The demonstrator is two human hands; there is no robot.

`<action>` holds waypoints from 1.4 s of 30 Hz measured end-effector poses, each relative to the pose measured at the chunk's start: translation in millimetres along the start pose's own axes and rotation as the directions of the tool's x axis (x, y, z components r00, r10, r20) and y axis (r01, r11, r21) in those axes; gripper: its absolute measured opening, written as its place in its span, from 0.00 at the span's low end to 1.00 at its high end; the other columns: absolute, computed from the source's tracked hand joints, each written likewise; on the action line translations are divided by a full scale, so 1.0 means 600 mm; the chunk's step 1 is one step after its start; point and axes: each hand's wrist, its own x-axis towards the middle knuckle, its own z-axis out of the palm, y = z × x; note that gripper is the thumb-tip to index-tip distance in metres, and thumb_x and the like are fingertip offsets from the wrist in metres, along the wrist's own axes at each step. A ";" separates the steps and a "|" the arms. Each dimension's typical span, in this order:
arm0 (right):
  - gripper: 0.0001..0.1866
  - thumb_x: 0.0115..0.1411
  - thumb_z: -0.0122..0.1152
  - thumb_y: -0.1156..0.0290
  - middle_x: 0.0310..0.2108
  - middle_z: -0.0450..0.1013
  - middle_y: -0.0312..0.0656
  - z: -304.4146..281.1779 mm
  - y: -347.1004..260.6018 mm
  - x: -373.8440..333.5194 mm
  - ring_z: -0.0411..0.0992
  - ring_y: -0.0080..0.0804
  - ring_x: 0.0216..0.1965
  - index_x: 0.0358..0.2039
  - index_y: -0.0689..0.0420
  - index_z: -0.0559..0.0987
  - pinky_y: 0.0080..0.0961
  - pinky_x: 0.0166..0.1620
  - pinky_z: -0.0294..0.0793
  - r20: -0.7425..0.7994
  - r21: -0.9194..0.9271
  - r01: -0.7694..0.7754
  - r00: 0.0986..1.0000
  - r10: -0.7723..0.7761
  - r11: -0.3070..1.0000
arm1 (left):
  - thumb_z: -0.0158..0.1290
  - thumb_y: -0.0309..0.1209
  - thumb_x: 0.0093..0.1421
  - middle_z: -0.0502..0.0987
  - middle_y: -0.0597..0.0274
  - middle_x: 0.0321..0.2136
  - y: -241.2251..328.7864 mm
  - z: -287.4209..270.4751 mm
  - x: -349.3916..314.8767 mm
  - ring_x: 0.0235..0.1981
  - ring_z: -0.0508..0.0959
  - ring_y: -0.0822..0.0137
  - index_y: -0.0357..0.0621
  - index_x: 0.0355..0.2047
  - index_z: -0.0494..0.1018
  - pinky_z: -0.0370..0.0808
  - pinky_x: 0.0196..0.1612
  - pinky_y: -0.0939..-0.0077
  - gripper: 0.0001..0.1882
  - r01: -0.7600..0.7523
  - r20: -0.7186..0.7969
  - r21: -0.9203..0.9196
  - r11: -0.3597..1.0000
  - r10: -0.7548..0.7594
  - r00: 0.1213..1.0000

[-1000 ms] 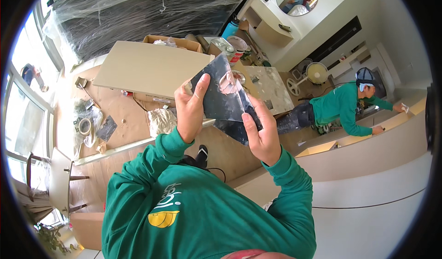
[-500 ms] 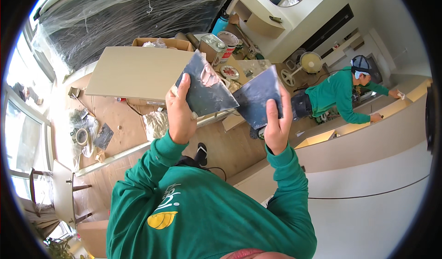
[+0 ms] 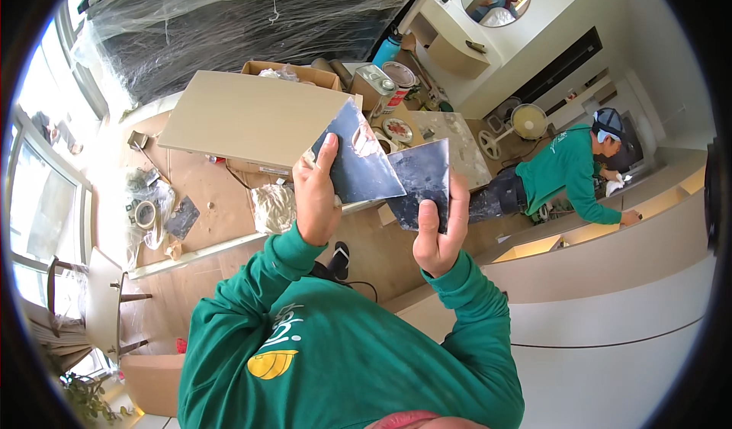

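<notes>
My left hand (image 3: 316, 200) is closed on a dark, flat filler spreader (image 3: 357, 173), thumb on its face. A patch of pinkish paste (image 3: 368, 141) lies near that blade's upper edge. In my right hand (image 3: 442, 234) is a second dark square spreader (image 3: 419, 177), gripped with the thumb on its smudged face and fingers behind. The blades meet in front of me, the lower right corner of the left one at the left edge of the right one. Whether they press together I cannot tell.
Beyond my hands, a beige panel (image 3: 244, 116) lies beside a metal can (image 3: 372, 86) and a paint tin (image 3: 400, 78). Tape (image 3: 145, 214) and another dark plate (image 3: 183, 217) lie at left. A co-worker in green (image 3: 568, 173) leans over a curved cabinet (image 3: 602, 242) at right.
My right spreader has turned more upright and dropped slightly. The pinkish patch on the left blade looks smaller. The surroundings have shifted right in view, and the co-worker's far hand has drawn in.
</notes>
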 end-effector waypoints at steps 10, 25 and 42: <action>0.21 0.69 0.53 0.74 0.48 0.71 0.55 -0.003 -0.009 0.021 0.72 0.47 0.47 0.60 0.68 0.69 0.33 0.54 0.70 0.290 -0.003 -0.132 0.949 0.127 0.991 | 0.59 0.33 0.67 0.80 0.59 0.44 0.026 0.013 0.004 0.40 0.82 0.70 0.36 0.53 0.72 0.81 0.43 0.73 0.19 0.011 0.004 -0.038 0.999 -0.011 1.000; 0.14 0.73 0.52 0.56 0.27 0.72 0.30 0.146 0.027 0.093 0.63 0.15 0.19 0.43 0.52 0.78 0.09 0.22 0.61 0.541 0.771 -0.538 0.269 0.797 -0.341 | 0.59 0.41 0.68 0.78 0.63 0.46 0.017 -0.003 0.007 0.42 0.81 0.70 0.43 0.54 0.70 0.82 0.44 0.72 0.21 0.061 0.205 0.023 0.998 -0.065 0.977; 0.30 0.58 0.71 0.80 0.53 0.72 0.41 0.154 0.093 0.022 0.72 0.26 0.50 0.60 0.60 0.72 0.25 0.54 0.73 -0.306 0.773 -0.247 0.662 0.684 0.585 | 0.49 0.46 0.74 0.59 0.78 0.21 0.018 -0.060 0.063 0.24 0.55 0.82 0.37 0.35 0.74 0.50 0.27 0.80 0.22 -0.491 -0.060 0.318 0.811 0.534 0.843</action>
